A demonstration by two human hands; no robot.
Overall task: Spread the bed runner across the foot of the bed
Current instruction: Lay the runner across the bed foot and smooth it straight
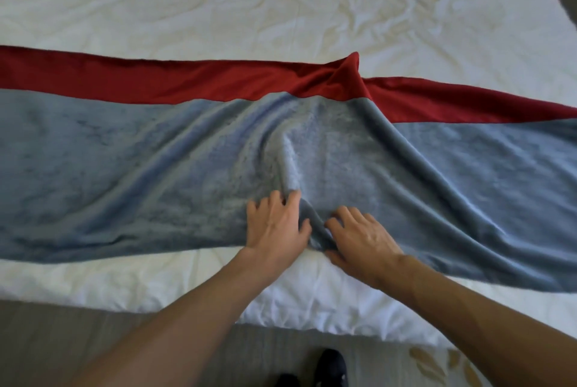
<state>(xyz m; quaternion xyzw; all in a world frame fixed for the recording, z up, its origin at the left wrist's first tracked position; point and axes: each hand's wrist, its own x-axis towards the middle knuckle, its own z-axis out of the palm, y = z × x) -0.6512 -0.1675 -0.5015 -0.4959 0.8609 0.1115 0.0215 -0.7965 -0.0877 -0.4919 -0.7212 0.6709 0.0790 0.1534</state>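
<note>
The runner (pixel 156 168) lies across the bed (pixel 281 5) near its foot edge and reaches toward the left and right edges. It is grey-blue with a red band (pixel 187 80) along the far side. It is not flat yet — a fold (pixel 313 227) rises in the middle, at the near hem, and runs up to a bump in the red band. My left hand (pixel 276 224) rests on the cloth left of this fold, fingers spread and a little bent, holding nothing. My right hand (pixel 363 238) is on the other side, fingers curled against the fold and thumb at the hem, so I judge it pinches the runner in a narrow grip. What could go wrong: if I pull with the right hand alone, the cloth may slide toward me over the foot edge, or the red band may lie more crooked — and pushing both hands together would deepen the fold. The white cover (pixel 156 277) beneath is loose and could wrinkle too. I can read no label, brand or writing anywhere.
</note>
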